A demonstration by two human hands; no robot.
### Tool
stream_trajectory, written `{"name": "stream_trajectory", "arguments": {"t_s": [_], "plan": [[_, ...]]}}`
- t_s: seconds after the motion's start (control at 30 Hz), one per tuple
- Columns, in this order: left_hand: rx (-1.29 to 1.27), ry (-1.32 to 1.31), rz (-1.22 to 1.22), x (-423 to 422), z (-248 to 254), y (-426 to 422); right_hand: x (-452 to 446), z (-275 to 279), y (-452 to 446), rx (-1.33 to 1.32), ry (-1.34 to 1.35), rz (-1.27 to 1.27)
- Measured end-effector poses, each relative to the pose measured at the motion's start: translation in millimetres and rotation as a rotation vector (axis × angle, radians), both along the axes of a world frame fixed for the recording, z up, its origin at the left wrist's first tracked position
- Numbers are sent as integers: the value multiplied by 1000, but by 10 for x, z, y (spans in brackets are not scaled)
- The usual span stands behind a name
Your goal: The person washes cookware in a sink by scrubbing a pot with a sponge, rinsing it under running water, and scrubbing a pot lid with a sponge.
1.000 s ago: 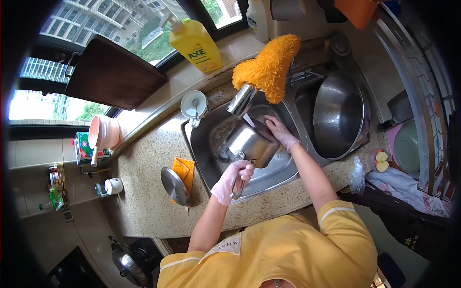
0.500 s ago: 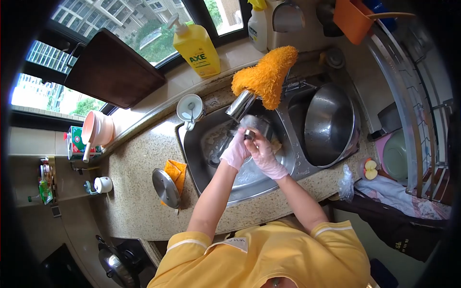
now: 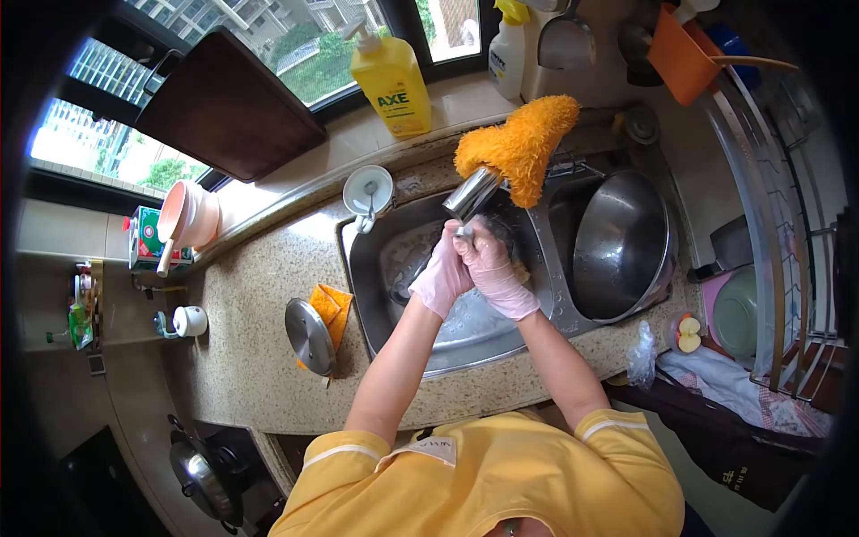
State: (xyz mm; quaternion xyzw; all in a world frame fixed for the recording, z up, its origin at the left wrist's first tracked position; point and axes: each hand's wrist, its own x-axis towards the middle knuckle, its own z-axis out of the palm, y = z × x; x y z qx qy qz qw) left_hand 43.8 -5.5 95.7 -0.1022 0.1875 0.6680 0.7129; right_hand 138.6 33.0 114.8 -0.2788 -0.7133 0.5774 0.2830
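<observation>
Both my hands wear pale pink gloves and meet above the left basin of the sink (image 3: 366, 313), just below the faucet (image 3: 472, 193) with an orange fluffy cloth (image 3: 521, 148) draped over it. My left hand (image 3: 444, 271) is closed around the handle of a metal pot (image 3: 494, 231). Beside it, my right hand (image 3: 495, 273) is closed on the same handle, its fingers touching the left ones. The pot lies mostly behind my hands, so its opening is hidden. Wet, sudsy patches show on the basin floor.
A large metal bowl (image 3: 624, 246) fills the right basin. Left of the sink are a white cup (image 3: 368, 191) with a spoon and a round lid (image 3: 310, 336) on an orange cloth (image 3: 332, 309). A yellow AXE bottle (image 3: 391, 87) and a dark board (image 3: 231, 106) stand at the window.
My right hand has left the pot's body and joined my left at the handle. The pot has turned, its handle now pointing up near the faucet. The view has shifted slightly.
</observation>
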Motion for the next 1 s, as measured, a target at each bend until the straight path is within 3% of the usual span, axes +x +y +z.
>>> {"name": "stream_trajectory", "arguments": {"t_s": [0.1, 0.27, 0.43, 0.57, 0.6, 0.7, 0.77, 0.8, 0.9, 1.0], "plan": [[-21, -24, 32, 23, 140, -15, 1, 136, 39, -1, 150, -9], [-104, 7, 85, 80, 176, 6, 113, 114, 114, 71, 64, -1], [-193, -137, 116, -37, -386, 140, 167, -41, 93, -93, 123, 86], [-287, -233, 111, -87, -416, 314, 298, 229, 144, 0, 8, 108], [-335, -235, 124, -123, -455, 350, 271, 33, 128, -65, 150, 87], [-416, -238, 183, -109, -450, 399, 406, 178, 115, 7, 116, 20], [-340, -276, 153, -130, -450, 370, 517, 164, 148, -142, 108, 107], [-424, -285, 223, -59, -466, 379, 573, 177, 145, -164, 97, 123], [-479, -604, -16, -161, -690, -61, 719, 41, 102, -223, 187, 86], [-328, -186, 26, 85, -388, -441, 910, -330, 15, -290, 175, -61]]}}
